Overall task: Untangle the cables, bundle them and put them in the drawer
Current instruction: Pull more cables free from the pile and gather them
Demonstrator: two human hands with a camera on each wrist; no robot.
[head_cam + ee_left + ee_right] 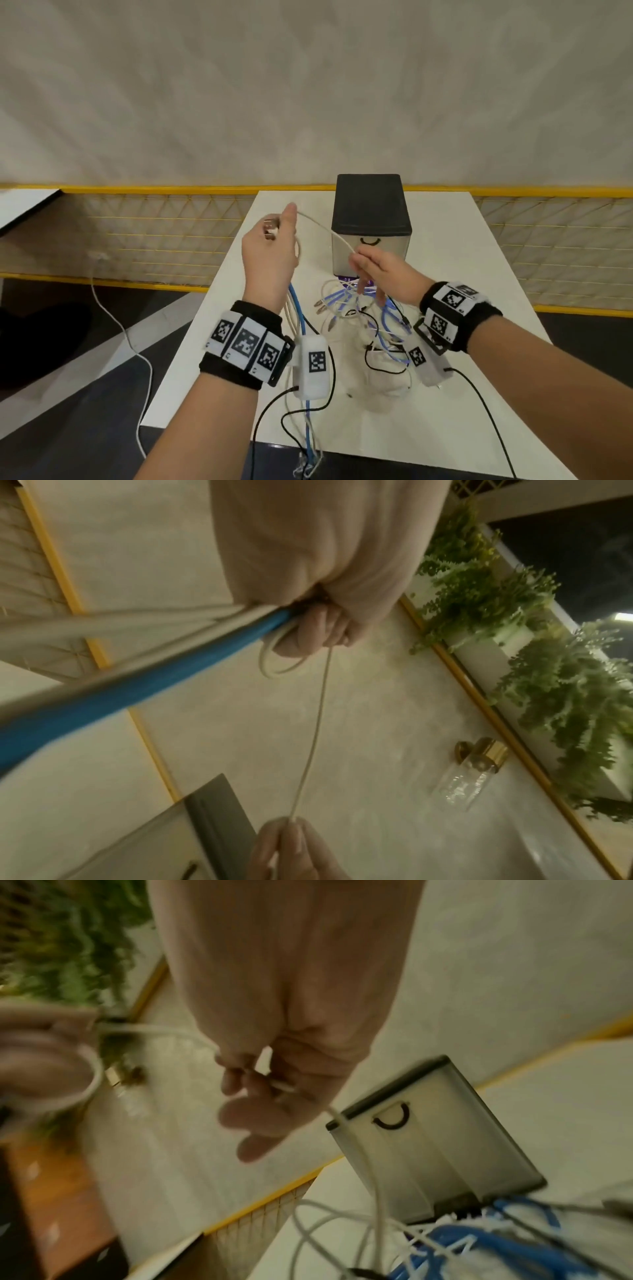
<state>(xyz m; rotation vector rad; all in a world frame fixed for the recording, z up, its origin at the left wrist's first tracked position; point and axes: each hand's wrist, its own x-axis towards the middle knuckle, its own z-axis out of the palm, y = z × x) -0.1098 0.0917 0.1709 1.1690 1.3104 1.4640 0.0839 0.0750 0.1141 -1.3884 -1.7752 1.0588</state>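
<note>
My left hand (274,236) is raised above the table and grips a small coil of white cable (274,666) with a metal plug (270,229) at the fingers; a blue cable (298,310) and pale ones hang from it past the table's front edge. A taut stretch of the white cable (325,230) runs to my right hand (358,262), which pinches it in front of the drawer box (371,212). The box is black-topped and its drawer with a black handle (370,241) is closed. A tangle of white, blue and black cables (363,315) lies under my right hand.
The white table (455,246) ends at a yellow-framed mesh railing (144,236) with a pale wall behind. A loose white cord (133,346) trails over the dark floor at left. Another table corner (24,205) shows far left. Plants (561,691) hang along the wall.
</note>
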